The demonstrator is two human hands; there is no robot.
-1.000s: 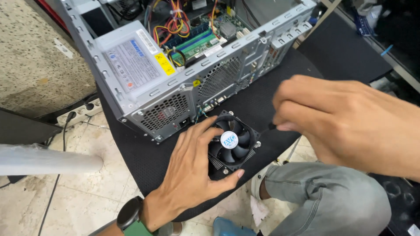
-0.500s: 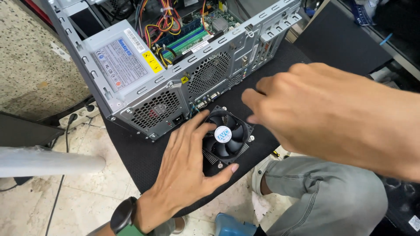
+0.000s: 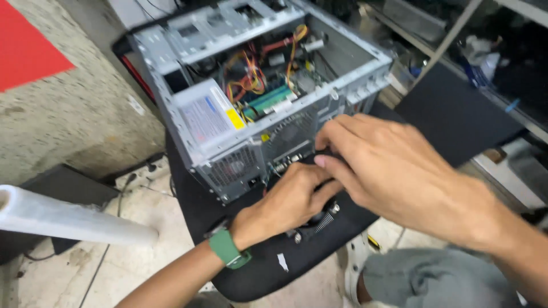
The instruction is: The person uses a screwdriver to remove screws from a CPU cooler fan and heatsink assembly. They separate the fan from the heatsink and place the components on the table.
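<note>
Left hand (image 3: pixel 291 199) closed around cooler fan (image 3: pixel 319 219), mostly hidden, on black seat (image 3: pixel 268 274) near front edge, just beside PC case (image 3: pixel 257 114). Right hand (image 3: pixel 394 171) over it, fingers curled; grip unclear. Risk: fan slipping off edge; spring screws catching fingers.

So the whole thing sits on a round black padded stool seat (image 3: pixel 268 268), not a bench. The open PC case (image 3: pixel 251 97) lies on it, hanging past the edge. A CPU cooler fan (image 3: pixel 319 219) rests on the cushion right beside the case. Tiled floor (image 3: pixel 142 256) underneath.
</note>
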